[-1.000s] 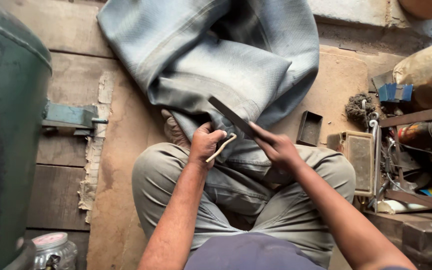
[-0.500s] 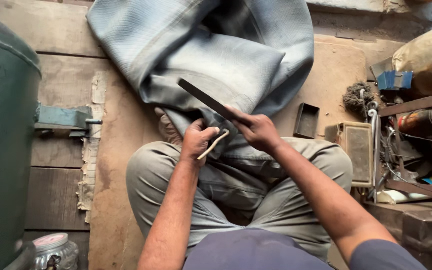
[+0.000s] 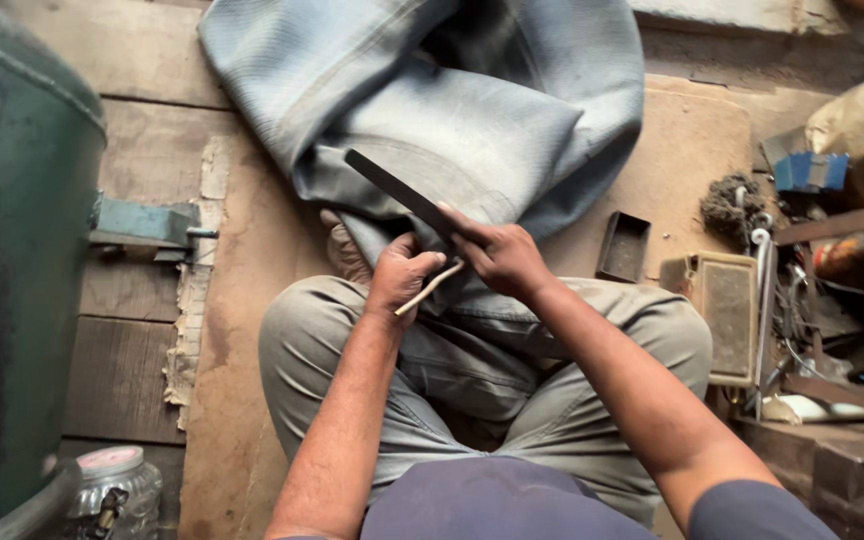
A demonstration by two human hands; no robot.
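Right now, right hand (image 3: 502, 255) grips flat dark file (image 3: 397, 195) on ribbed grey rubber (image 3: 472, 110)

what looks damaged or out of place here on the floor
The pale strip of covering along the wooden floor is torn and ragged at its edges, peeling off the boards. Otherwise only clutter: tools and boxes piled at the right. The grey rubber tube shows no visible tear.
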